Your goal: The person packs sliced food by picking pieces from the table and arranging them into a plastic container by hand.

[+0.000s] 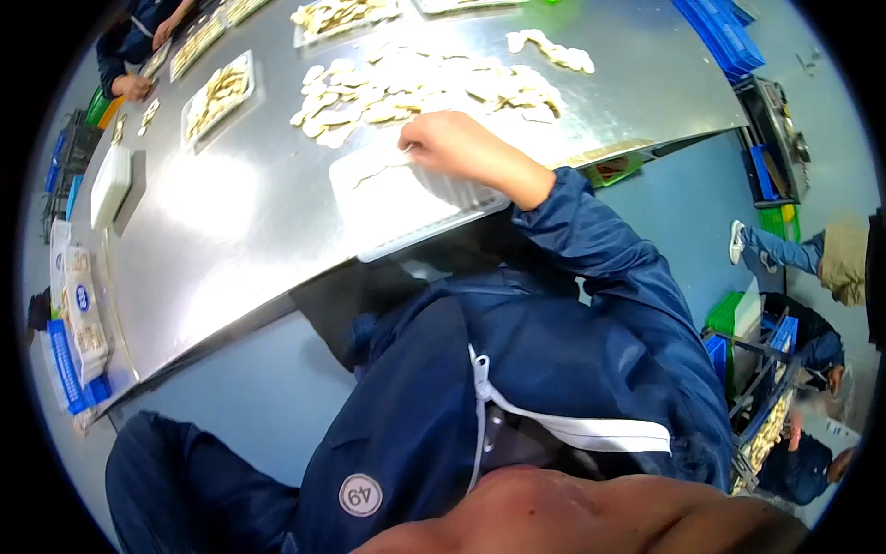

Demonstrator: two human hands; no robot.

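Note:
My right hand point(445, 143) reaches over a translucent white tray point(383, 217) at the table's near edge. Its fingers are pressed together, and a thin pale strip extends from the fingertips over the tray; what it is cannot be made out. Just beyond lies a wide heap of pale, flat, elongated food pieces point(397, 88) on the steel table point(249, 258). A smaller row of the same pieces point(554, 51) rests farther right. My left hand does not show.
Filled trays point(219, 97) stand at the back left, beside a co-worker's hand point(134, 87). A white container point(112, 187) and printed packages point(85, 314) are at the left. Blue crates point(724, 37) sit at the far right corner; other people are beyond on the right.

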